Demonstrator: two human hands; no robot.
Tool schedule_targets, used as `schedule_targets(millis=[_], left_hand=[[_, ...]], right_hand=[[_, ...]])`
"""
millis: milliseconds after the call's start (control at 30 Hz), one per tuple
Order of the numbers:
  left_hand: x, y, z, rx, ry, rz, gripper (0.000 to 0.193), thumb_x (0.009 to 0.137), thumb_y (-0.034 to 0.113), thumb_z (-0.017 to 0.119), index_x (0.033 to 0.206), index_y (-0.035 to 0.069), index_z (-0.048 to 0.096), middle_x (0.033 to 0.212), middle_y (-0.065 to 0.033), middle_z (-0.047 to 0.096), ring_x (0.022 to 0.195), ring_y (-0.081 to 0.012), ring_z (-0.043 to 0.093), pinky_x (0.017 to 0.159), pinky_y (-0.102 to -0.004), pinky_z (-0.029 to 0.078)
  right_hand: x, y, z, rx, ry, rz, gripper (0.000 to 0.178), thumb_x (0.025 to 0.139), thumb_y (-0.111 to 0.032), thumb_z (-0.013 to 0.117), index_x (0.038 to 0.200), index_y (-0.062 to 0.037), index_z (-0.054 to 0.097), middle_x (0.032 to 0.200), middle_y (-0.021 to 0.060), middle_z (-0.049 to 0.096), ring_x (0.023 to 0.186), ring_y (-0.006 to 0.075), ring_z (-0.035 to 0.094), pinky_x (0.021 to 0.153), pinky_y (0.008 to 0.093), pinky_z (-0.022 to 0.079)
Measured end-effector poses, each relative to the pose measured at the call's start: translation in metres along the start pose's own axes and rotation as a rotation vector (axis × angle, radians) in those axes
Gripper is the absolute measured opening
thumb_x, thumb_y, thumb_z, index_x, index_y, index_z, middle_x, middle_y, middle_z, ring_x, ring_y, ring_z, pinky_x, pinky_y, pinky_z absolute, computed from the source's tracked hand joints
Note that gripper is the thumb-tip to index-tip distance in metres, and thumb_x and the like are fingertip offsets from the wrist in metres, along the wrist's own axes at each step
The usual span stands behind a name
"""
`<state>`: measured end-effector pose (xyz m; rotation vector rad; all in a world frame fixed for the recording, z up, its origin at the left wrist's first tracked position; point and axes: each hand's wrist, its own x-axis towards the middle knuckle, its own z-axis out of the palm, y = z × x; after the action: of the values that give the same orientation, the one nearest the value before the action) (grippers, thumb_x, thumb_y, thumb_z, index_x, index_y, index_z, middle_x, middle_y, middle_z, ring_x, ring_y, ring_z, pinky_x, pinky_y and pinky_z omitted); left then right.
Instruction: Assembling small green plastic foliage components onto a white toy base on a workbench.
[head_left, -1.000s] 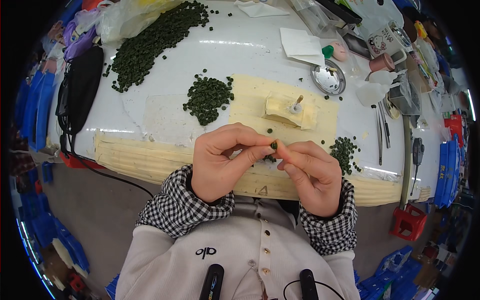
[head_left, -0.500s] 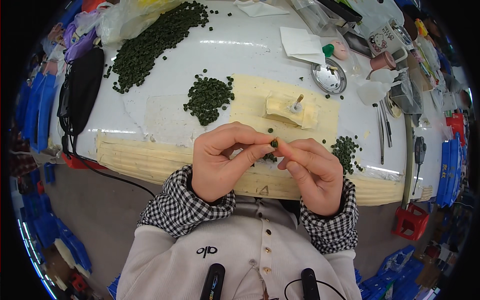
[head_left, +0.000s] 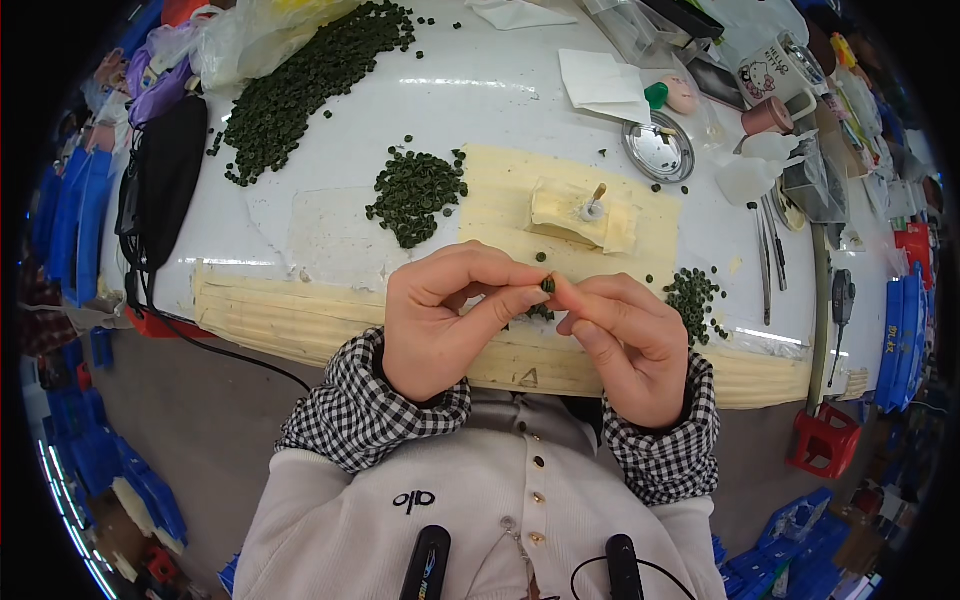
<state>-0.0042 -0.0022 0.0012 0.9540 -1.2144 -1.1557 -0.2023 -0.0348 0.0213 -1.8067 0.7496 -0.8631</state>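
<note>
My left hand point(head_left: 450, 320) and my right hand point(head_left: 625, 340) meet above the table's near edge. Their fingertips pinch one small dark green bead point(head_left: 548, 285) between them. Just beyond the hands lies a cream pad point(head_left: 500, 195) bearing a cream block with a short upright pin point(head_left: 592, 205). A heap of the same green beads point(head_left: 415, 190) lies at the pad's left edge. A smaller heap point(head_left: 693, 295) lies to the right of my right hand. A few loose beads are scattered on the pad.
A long spread of green beads point(head_left: 300, 85) runs toward the far left beside plastic bags. A black pouch point(head_left: 160, 180) with a cable lies at the left edge. A round metal dish point(head_left: 660, 150), tweezers point(head_left: 765, 250), white paper and small containers crowd the right side. A red stool point(head_left: 825, 440) stands below.
</note>
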Motion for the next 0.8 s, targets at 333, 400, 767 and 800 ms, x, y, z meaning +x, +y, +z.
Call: schedule_targets(millis=[333, 400, 767, 800], left_hand=[[-0.0011, -0.0016, 0.001, -0.046, -0.006, -0.049, 0.015, 0.084, -0.007, 0.065, 0.098, -0.005, 0.067, 0.095, -0.0114, 0.066, 0.087, -0.0145, 0.063, 0.077, -0.0251, 0.051], [0.0, -0.0023, 0.0021, -0.067, -0.013, -0.057, 0.014, 0.084, -0.007, 0.065, 0.098, -0.005, 0.067, 0.095, -0.0115, 0.066, 0.087, -0.0145, 0.063, 0.078, -0.0253, 0.051], [-0.0029, 0.001, 0.0011, -0.085, -0.008, -0.077, 0.016, 0.085, -0.007, 0.063, 0.1, -0.005, 0.067, 0.095, -0.0115, 0.066, 0.088, -0.0145, 0.064, 0.079, -0.0248, 0.052], [-0.0015, -0.0012, 0.0017, -0.092, -0.015, -0.077, 0.015, 0.085, -0.006, 0.064, 0.1, -0.005, 0.067, 0.094, -0.0113, 0.066, 0.088, -0.0141, 0.064, 0.078, -0.0243, 0.052]], right_hand=[[-0.0004, 0.0, -0.0004, -0.071, 0.005, -0.03, 0.029, 0.085, 0.002, 0.061, 0.114, 0.002, 0.065, 0.098, 0.0125, 0.065, 0.081, 0.0194, 0.064, 0.073, 0.0254, 0.05], [-0.0008, 0.0007, -0.001, -0.088, 0.008, -0.042, 0.029, 0.085, 0.002, 0.061, 0.114, 0.0021, 0.065, 0.097, 0.0125, 0.065, 0.08, 0.0196, 0.063, 0.071, 0.0255, 0.05], [-0.0011, 0.0014, 0.0025, -0.045, 0.034, -0.077, 0.03, 0.084, 0.004, 0.061, 0.114, 0.0025, 0.065, 0.096, 0.0133, 0.065, 0.078, 0.0195, 0.063, 0.068, 0.0247, 0.05], [-0.0023, 0.0016, 0.0021, -0.038, 0.04, -0.052, 0.03, 0.084, 0.004, 0.061, 0.114, 0.0026, 0.065, 0.097, 0.0136, 0.065, 0.079, 0.0195, 0.063, 0.068, 0.0241, 0.05]])
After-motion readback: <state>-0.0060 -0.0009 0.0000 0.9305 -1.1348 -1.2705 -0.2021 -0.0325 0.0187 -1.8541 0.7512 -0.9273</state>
